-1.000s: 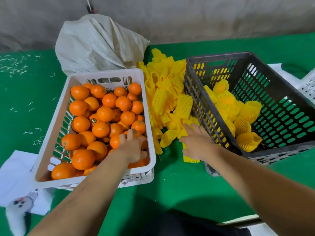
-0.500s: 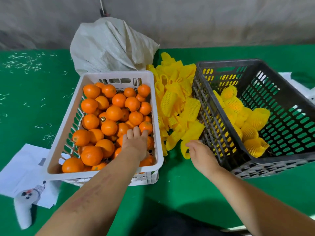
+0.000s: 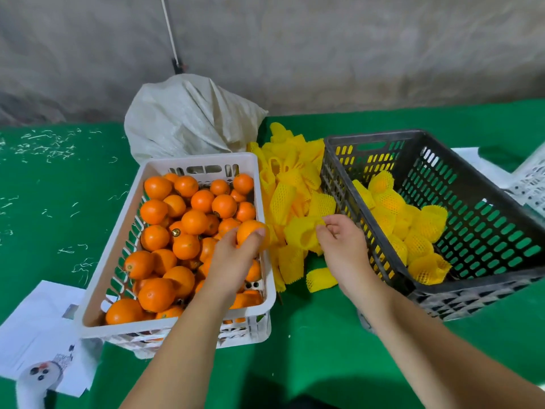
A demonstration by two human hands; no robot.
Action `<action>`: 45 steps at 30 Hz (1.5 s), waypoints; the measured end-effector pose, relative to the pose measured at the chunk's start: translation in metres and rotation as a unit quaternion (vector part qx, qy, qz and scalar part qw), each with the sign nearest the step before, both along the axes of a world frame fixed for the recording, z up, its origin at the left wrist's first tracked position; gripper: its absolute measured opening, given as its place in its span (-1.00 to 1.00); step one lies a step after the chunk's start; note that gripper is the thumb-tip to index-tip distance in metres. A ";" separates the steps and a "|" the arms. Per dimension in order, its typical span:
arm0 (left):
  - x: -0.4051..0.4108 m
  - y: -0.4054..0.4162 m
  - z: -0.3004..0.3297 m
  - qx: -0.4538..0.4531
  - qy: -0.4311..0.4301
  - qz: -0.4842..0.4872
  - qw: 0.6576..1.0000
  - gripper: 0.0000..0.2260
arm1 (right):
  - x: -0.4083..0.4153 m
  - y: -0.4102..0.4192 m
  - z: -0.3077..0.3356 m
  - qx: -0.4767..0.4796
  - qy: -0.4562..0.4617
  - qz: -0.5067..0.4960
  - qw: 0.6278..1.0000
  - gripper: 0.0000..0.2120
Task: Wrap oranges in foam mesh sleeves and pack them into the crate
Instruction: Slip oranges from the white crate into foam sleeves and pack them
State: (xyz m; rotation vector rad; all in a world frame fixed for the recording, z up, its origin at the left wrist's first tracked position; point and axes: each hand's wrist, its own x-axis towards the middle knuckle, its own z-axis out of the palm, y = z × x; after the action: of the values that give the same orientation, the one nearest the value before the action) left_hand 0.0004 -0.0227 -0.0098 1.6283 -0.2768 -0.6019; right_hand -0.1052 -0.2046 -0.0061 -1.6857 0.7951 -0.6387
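Now one orange [image 3: 249, 231] held, two crates [image 3: 203, 162]

White crate [image 3: 203, 160]: smooth slotted plastic, slight sheen. Dark crate [image 3: 483, 184]: matt plastic, scuffed, dusty along rim. Oranges [image 3: 194, 221]: glossy, finely pitted peel. Sleeves [image 3: 295, 184]: yellow foam mesh, soft, matt (same on wrapped fruit [image 3: 424, 222] in dark crate). Sack [image 3: 188, 113] at table's far edge: coarse woven cloth, creased. Table cover [image 3: 309, 335]: green, felt-like, matt. Paper sheet [image 3: 35, 326] at near left corner: smooth, white. Wall [image 3: 324, 48]: rough, grey.
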 end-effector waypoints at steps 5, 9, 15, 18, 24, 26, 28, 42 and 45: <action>-0.033 -0.003 -0.007 -0.112 0.100 -0.153 0.977 -0.62 | 0.005 0.032 -0.001 0.033 -0.019 0.080 0.996 -0.87; -0.026 0.002 -0.014 -0.165 0.139 -0.100 0.971 -0.61 | 0.000 0.032 -0.010 0.024 0.019 0.114 0.993 -0.94; -0.035 -0.002 -0.020 -0.135 0.029 -0.067 0.988 -0.50 | -0.002 0.033 -0.005 0.005 -0.009 0.089 0.996 -0.87; -0.036 -0.002 -0.022 -0.120 -0.028 -0.009 0.992 -0.45 | -0.007 0.032 0.002 -0.005 -0.035 0.099 0.994 -0.80; -0.033 0.001 -0.026 -0.130 -0.011 -0.073 0.989 -0.48 | -0.016 0.048 0.014 -0.004 -0.060 0.197 0.979 -0.83; -0.030 0.004 -0.030 -0.156 0.043 -0.117 0.980 -0.48 | -0.016 0.049 0.015 -0.052 -0.037 0.192 0.979 -0.78; -0.027 0.005 -0.032 -0.142 0.021 -0.131 0.981 -0.41 | -0.016 0.044 0.018 -0.088 -0.026 0.178 0.980 -0.79; -0.044 -0.006 -0.015 -0.203 -0.104 0.066 0.971 -0.53 | -0.031 0.054 0.046 -0.342 -0.049 0.197 0.917 -0.77; -0.053 -0.005 0.011 -0.264 -0.065 0.124 0.954 -0.46 | -0.029 0.060 0.051 -0.293 -0.058 0.192 0.935 -0.62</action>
State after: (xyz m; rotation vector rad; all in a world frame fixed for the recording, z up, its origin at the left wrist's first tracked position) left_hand -0.0526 -0.0279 0.0016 1.1582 -0.2948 -0.2000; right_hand -0.1338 -0.1451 0.0445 -2.2413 0.1678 -0.7314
